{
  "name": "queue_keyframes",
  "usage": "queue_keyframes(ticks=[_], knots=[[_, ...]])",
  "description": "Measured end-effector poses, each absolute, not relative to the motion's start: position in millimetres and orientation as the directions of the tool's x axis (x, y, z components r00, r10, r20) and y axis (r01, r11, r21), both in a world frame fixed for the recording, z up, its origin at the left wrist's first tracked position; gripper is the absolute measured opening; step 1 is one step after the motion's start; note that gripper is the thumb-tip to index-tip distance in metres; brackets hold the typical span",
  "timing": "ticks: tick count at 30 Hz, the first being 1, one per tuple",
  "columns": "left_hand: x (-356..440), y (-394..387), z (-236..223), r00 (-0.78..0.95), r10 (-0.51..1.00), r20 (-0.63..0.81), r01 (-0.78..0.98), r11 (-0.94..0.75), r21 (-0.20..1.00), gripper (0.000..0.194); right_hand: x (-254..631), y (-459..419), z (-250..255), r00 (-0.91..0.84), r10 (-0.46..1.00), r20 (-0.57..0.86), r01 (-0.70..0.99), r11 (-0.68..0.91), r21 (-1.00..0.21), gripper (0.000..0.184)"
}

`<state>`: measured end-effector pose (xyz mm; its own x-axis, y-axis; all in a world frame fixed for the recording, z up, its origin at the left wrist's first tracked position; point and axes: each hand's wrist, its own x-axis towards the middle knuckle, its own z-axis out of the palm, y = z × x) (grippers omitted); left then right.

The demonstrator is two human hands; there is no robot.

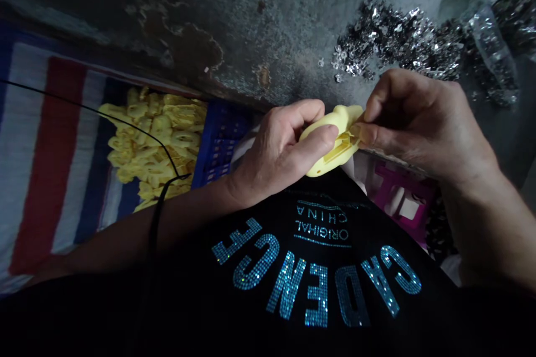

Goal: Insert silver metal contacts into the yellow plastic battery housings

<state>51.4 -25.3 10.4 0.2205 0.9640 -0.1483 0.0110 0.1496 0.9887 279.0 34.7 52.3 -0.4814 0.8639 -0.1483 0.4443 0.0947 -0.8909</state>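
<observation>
A heap of yellow plastic pieces (154, 139) lies beside a blue crate (220, 139), and the left hand (276, 156), closed, grips a single yellow piece (347, 117) at chest height. The right hand (419, 122) pinches its edge, hiding that spot, while a heap of small silver parts (397, 44) sits on the concrete floor (251, 28) — beside a clear plastic bag (489, 44).

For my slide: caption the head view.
Left hand holds a yellow plastic part; right hand pinches its end, near heaped yellow parts.
</observation>
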Motion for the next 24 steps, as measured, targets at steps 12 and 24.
queue_keyframes(ticks=[12, 24], knots=[[50.8, -23.2, -6.9, 0.191, 0.964, -0.187, -0.088, 0.206, 0.975, 0.035, 289.3, 13.6, 26.2, -0.338, 0.941, 0.028, 0.351, 0.153, -0.924, 0.023], [56.6, -27.1, 4.5, 0.107, 0.993, -0.056, 0.102, 0.045, 0.994, 0.04, 274.5, -6.4, 14.0, -0.317, 0.927, 0.199, 0.539, 0.349, -0.767, 0.02]])
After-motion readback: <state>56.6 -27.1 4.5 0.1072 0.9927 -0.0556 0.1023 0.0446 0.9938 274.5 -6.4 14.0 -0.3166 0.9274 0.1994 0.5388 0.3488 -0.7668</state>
